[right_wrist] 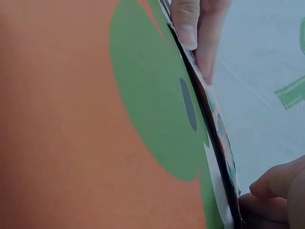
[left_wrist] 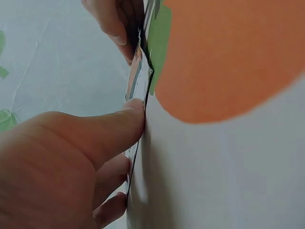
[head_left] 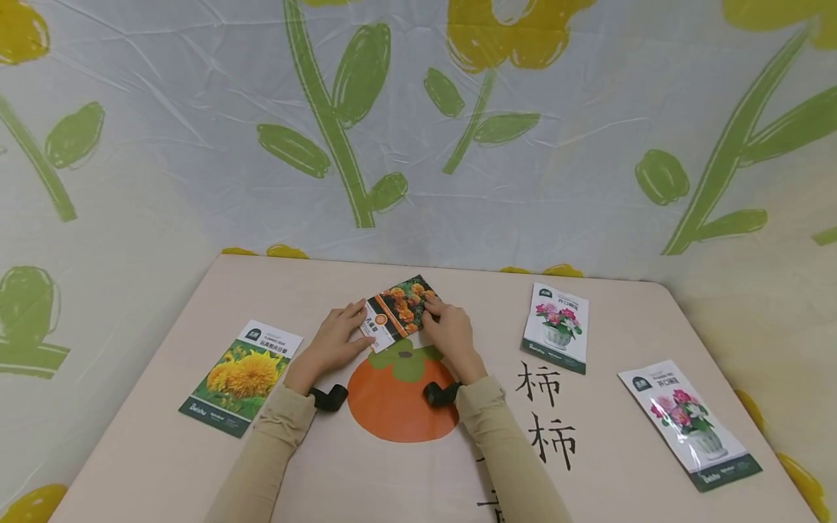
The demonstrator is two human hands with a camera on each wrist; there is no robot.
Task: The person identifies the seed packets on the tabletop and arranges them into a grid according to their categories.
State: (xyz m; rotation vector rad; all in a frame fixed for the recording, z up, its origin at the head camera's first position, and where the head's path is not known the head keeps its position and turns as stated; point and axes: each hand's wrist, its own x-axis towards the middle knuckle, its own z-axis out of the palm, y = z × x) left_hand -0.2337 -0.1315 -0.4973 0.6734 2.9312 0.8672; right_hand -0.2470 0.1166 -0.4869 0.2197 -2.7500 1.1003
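An orange-flower seed packet (head_left: 400, 314) lies tilted between both hands, over the green leaf top of a printed persimmon (head_left: 399, 407). My left hand (head_left: 335, 341) grips its white left end, fingers on the upper edge and thumb on the lower one. At the right end, my right hand (head_left: 453, 335) pinches the packet with curled fingers. The left wrist view shows the packet (left_wrist: 139, 88) edge-on, with the left thumb (left_wrist: 119, 126) against it. Seen from the right wrist, the packet (right_wrist: 217, 129) has a dark shadow line along its underside.
A yellow-flower seed packet (head_left: 245, 378) lies to the left. Two pink-flower packets, one at the back right (head_left: 556, 327) and one nearer the right edge (head_left: 689, 425), lie face up. Black printed characters (head_left: 546, 414) mark the tabletop. Flower-patterned cloth (head_left: 523, 196) hangs behind.
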